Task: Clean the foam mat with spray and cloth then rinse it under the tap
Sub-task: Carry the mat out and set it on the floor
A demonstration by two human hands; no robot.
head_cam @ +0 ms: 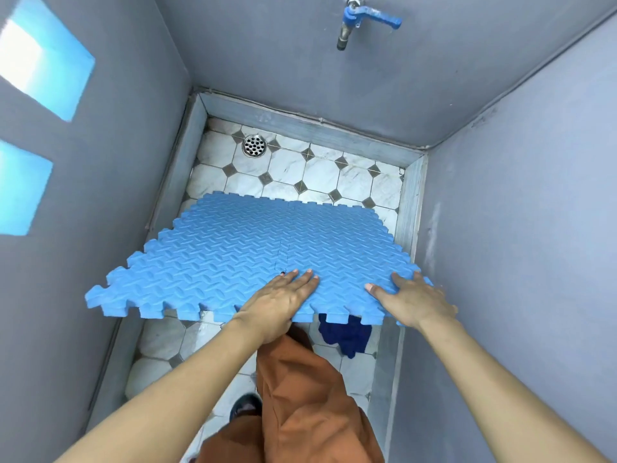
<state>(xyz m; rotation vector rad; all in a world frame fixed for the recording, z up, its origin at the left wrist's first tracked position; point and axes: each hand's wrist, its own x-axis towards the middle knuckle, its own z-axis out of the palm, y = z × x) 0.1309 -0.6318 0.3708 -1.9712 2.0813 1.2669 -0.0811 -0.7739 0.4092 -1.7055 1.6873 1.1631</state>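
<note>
Both hands, left hand [283, 295] and right hand [409, 300], are gripping the near edge of the blue interlocking foam mat [267, 248], holding it level above the tiled floor [320, 168], probably for cleaning below the blue-handled wall tap [359, 23].

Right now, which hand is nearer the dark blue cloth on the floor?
Right. The right hand grips the mat's near edge just above and right of the cloth; the left hand holds the same edge farther to the cloth's left.
</note>
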